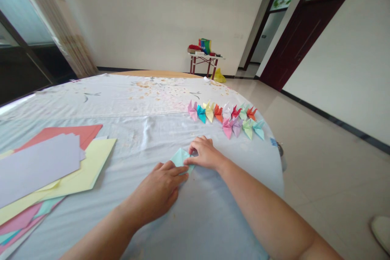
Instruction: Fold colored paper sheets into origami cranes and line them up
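Observation:
A small folded piece of pale mint paper (180, 156) lies on the cloth in front of me, its point facing away. My left hand (161, 186) rests over its near left part, index finger and thumb close together at the near edge. At its right side, my right hand (204, 152) has thumb and fingers closed in a pinch on the paper. The fingers hide part of the folds. Beyond my right hand stand two rows of folded paper cranes, among them a pink crane (227, 127), a blue crane (201, 113) and a mint crane (258, 130).
At the left lies a pile of coloured sheets, with lavender paper (42, 165) over yellow paper (102, 158) and red paper (88, 132). A pale flowered tablecloth (122, 105) covers the round table, whose edge curves at the right. Farther back stands a small table (204, 56) with items on it.

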Action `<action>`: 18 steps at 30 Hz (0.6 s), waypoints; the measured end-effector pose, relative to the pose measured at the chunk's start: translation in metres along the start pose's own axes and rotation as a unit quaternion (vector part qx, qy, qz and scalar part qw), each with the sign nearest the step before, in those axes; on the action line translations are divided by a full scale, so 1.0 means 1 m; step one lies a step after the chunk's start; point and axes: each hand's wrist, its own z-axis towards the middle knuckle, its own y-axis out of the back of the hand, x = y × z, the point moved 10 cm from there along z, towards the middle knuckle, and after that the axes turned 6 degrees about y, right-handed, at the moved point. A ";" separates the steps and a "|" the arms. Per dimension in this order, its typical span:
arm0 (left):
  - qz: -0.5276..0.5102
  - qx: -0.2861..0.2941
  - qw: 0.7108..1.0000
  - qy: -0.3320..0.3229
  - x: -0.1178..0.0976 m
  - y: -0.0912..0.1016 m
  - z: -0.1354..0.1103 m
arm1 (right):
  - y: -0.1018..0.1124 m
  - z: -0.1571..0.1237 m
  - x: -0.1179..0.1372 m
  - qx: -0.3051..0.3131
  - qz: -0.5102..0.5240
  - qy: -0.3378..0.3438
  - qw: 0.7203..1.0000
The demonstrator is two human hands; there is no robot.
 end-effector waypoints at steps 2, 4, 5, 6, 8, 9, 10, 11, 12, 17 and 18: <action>0.000 0.001 1.000 -0.002 -0.001 0.000 0.000 | -0.006 0.001 -0.004 0.010 0.009 -0.015 1.000; 0.001 0.000 1.000 -0.003 -0.001 0.001 -0.001 | -0.007 0.003 -0.011 0.007 0.019 -0.039 0.999; 0.002 -0.001 1.000 -0.003 -0.001 0.001 -0.001 | -0.007 0.004 -0.015 0.003 0.024 -0.050 0.998; 0.003 -0.002 1.000 -0.003 -0.001 0.001 -0.001 | -0.006 0.004 -0.018 -0.001 0.028 -0.061 0.998; 0.004 -0.005 1.000 -0.003 0.000 0.000 -0.001 | -0.004 0.005 -0.022 -0.006 0.037 -0.076 0.996; 0.005 -0.006 1.000 -0.004 0.000 0.000 -0.001 | -0.003 0.006 -0.023 -0.007 0.041 -0.079 0.996; 0.005 -0.007 1.000 -0.004 0.000 0.000 -0.001 | -0.002 0.006 -0.023 -0.009 0.044 -0.079 0.996; 0.005 -0.009 1.000 -0.005 0.000 0.000 -0.001 | 0.000 0.006 -0.022 -0.012 0.045 -0.075 0.996; 0.005 -0.009 1.000 -0.004 0.000 0.001 -0.001 | 0.001 0.006 -0.021 -0.017 0.045 -0.070 0.996; 0.008 -0.009 1.000 -0.004 -0.001 0.001 -0.001 | 0.002 0.005 -0.012 -0.024 0.044 -0.037 0.998; 0.010 -0.009 1.000 -0.003 -0.001 0.001 -0.001 | 0.000 0.005 -0.012 -0.015 0.043 -0.036 0.998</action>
